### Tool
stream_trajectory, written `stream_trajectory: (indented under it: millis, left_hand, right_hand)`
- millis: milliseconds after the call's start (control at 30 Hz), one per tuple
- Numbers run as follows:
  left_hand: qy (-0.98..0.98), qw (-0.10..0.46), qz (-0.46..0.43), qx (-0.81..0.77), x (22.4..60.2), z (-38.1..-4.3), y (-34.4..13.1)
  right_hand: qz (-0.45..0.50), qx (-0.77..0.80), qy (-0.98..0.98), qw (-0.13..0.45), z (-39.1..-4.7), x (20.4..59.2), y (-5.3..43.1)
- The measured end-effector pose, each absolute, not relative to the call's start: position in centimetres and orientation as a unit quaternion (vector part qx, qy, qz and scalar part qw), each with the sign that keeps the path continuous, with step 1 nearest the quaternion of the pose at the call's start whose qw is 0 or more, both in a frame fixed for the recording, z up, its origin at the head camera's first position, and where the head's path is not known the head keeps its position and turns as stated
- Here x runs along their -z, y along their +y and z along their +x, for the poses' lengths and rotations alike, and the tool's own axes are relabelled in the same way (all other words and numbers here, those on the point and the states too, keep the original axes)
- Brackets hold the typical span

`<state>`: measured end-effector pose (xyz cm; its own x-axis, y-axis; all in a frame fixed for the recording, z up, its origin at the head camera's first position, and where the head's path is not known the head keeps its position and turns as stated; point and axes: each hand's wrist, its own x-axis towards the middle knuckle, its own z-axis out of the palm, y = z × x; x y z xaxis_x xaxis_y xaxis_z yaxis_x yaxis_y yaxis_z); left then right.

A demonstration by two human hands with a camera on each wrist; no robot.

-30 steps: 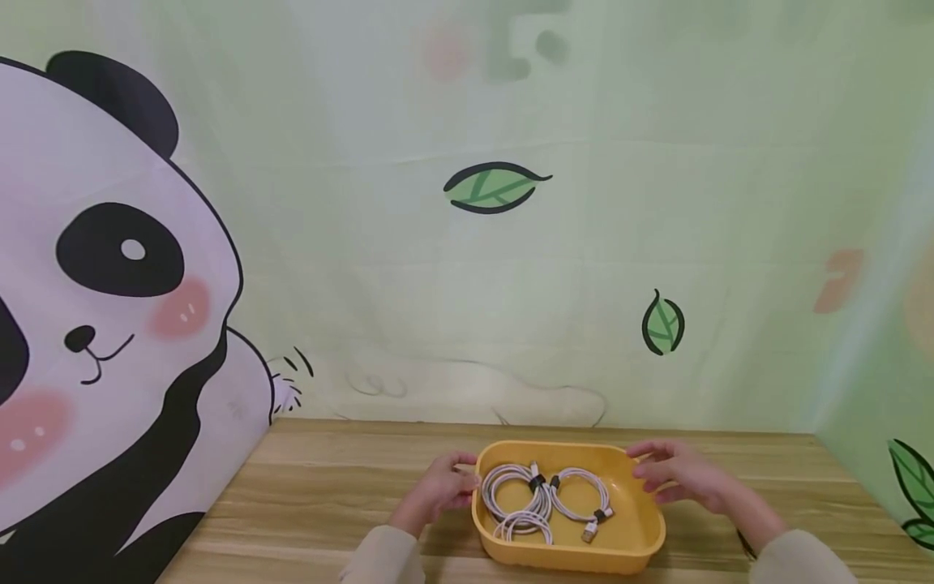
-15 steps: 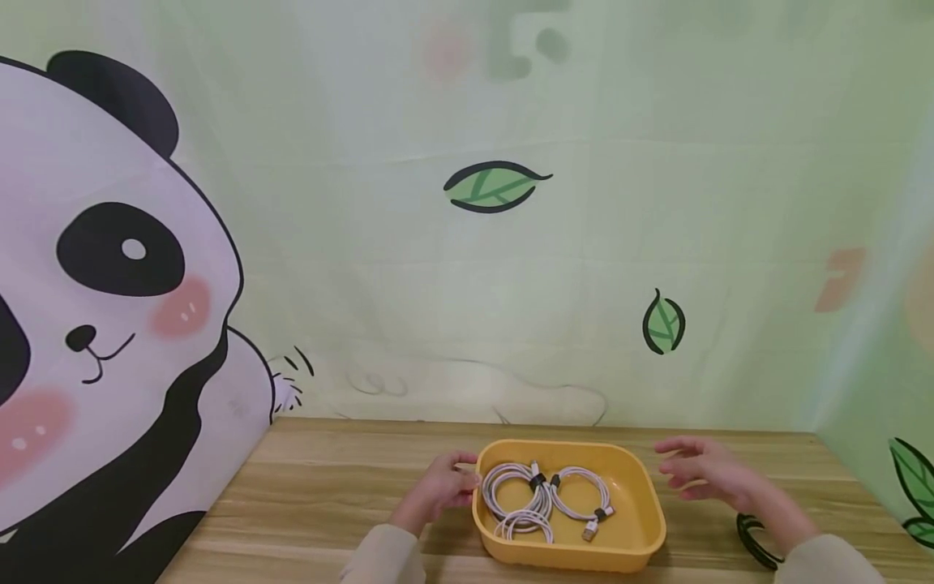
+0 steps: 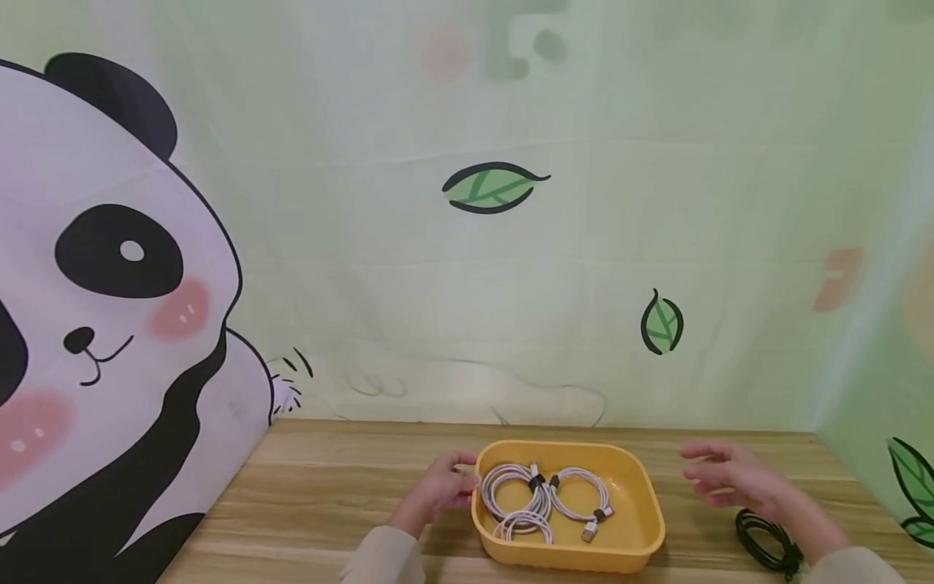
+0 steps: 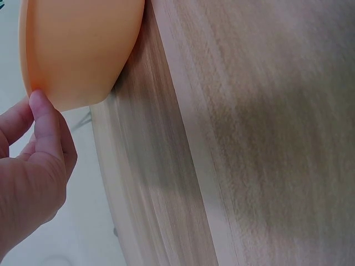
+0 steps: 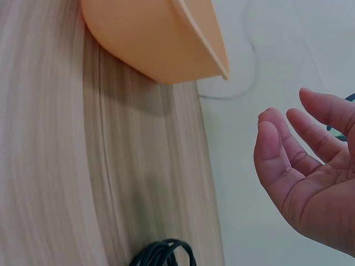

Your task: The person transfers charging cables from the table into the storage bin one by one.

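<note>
Your right hand (image 3: 730,478), fingers loosely spread, has drifted right off the yellow plastic tray (image 3: 642,519); your left hand (image 3: 441,489) still pinches its left rim.

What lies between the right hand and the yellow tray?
Only bare wooden table lies between the right hand and the yellow tray; the head view shows it. The black cable lies nearer the person, beside the wrist.
</note>
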<state>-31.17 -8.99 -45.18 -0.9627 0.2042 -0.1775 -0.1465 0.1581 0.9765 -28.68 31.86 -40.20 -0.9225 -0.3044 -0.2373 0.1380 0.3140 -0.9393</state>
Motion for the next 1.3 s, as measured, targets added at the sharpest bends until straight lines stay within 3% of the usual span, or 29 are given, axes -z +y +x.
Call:
stream_trajectory:
  millis: [1300]
  left_hand:
    - [0.739, 0.139, 0.02, -0.659, 45.3, -31.2, -9.0]
  right_hand:
    - [0.016, 0.623, 0.746, 0.235, -26.1, 43.7, 38.3]
